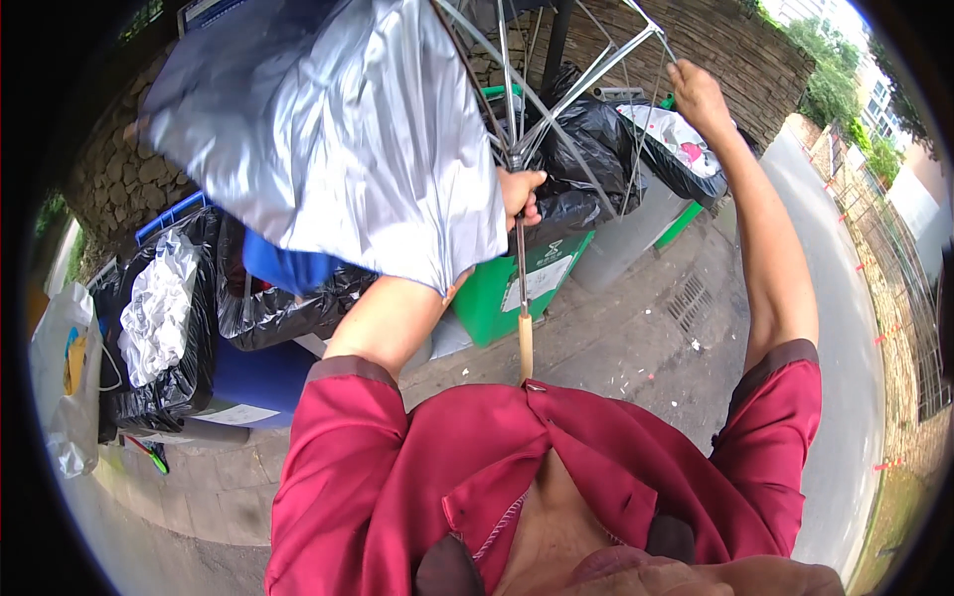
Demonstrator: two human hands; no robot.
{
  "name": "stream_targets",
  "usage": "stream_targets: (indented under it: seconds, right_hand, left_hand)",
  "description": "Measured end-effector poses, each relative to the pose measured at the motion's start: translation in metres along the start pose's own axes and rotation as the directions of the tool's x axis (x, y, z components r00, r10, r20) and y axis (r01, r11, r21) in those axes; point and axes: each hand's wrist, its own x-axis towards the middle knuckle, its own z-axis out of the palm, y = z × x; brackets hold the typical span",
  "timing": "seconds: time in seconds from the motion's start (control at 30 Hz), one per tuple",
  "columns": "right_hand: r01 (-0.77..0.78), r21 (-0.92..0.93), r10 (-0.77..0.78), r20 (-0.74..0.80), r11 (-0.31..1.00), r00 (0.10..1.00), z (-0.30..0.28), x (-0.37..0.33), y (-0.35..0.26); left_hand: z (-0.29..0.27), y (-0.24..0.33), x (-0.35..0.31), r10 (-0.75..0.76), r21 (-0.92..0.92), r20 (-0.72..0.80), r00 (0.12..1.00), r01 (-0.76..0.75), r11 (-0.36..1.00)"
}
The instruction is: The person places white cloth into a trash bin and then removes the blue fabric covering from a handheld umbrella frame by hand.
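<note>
Gripping item: broken umbrella (397, 149), held overhead above green bin (497, 298). Left hand (519, 194) fingers clamped on shaft; right hand (699, 94) fingers closed on bare rib. Risks, judged: rib tips pricking skin, loose silver canopy snagging.

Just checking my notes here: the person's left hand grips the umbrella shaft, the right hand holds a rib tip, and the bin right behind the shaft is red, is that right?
Not quite. The head view shows the left hand gripping the umbrella shaft and the right hand holding a rib tip, but the bin behind the shaft is green, not red.
</note>
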Motion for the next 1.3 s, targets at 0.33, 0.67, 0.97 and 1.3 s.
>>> stream_targets:
  seconds: [0.33,0.67,0.97,1.3]
  right_hand:
    - [0.033,0.169,-0.020,-0.079,0.985,0.997,0.021,0.024,-0.016]
    - [0.390,0.157,-0.289,-0.441,0.907,0.850,-0.013,-0.020,-0.100]
    - [-0.522,0.852,0.084,0.517,0.049,0.852,0.084,-0.118,-0.149]
    - [-0.691,0.703,-0.142,0.677,-0.165,0.722,0.137,-0.091,-0.162]
  left_hand:
    - [-0.012,0.018,-0.003,0.081,-0.057,-0.054,0.995,-0.084,0.995]
    - [-0.013,0.073,0.002,0.041,-0.119,-0.022,0.999,-0.043,0.992]
    - [-0.019,0.044,-0.005,0.103,-0.066,-0.128,0.986,-0.112,0.991]
    - [-0.024,-0.022,-0.033,0.135,0.104,-0.120,0.984,-0.122,0.987]
